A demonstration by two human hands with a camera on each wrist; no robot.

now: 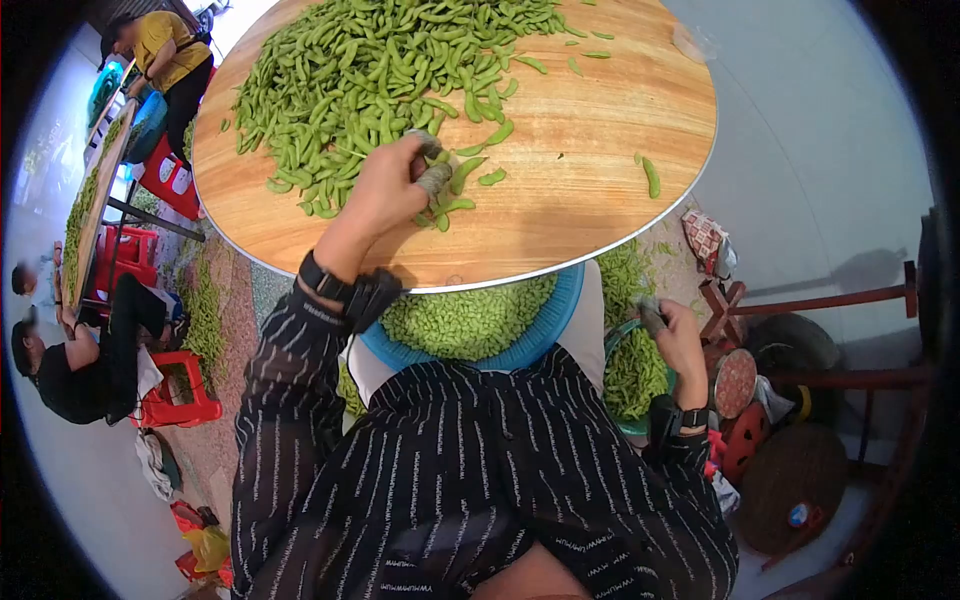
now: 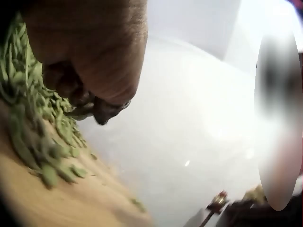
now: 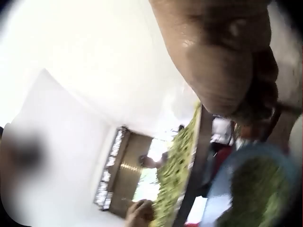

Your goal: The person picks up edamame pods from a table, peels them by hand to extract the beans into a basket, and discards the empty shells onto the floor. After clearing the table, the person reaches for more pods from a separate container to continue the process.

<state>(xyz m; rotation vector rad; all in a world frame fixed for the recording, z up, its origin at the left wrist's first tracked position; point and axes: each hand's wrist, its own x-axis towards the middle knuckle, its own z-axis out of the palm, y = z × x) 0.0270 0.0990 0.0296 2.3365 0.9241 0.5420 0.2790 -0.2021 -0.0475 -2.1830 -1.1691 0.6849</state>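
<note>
1. Your left grip (image 1: pixel 388 188) is over the round, wood-patterned desk (image 1: pixel 600 130) with its pale metal edge, palm down, at the near side of the big heap of curved green bean pods (image 1: pixel 380 80).
2. The left thumb and forefinger, both in grey-green coverings, are bent with a gap showing between them, right among a few loose pods; you cannot tell from here whether they pinch one.
3. The heap takes up the far and left part of the desk; one curved pod (image 1: pixel 652 178) lies well apart from it, near the right edge.
4. Your right grip (image 1: pixel 682 345) hangs below the desk's edge on your right, fingers bent, one tip in a grey covering. Whether it pinches anything, you cannot tell.
5. Just beside and below that hand stands a round green plastic tub (image 1: pixel 634 427), filled with green pods or husks; which of the two is unclear.
6. At your lap, partly under the desk's edge, sits a ribbed blue plastic basin (image 1: pixel 570 295) full of pale green shelled beans (image 1: pixel 465 325).
7. To your left, a person in a yellow top (image 1: pixel 172 48) and another in black clothes (image 1: pixel 85 370) are beside a long, pod-covered table (image 1: pixel 100 190), with red plastic stools (image 1: pixel 183 395) nearby.
</note>
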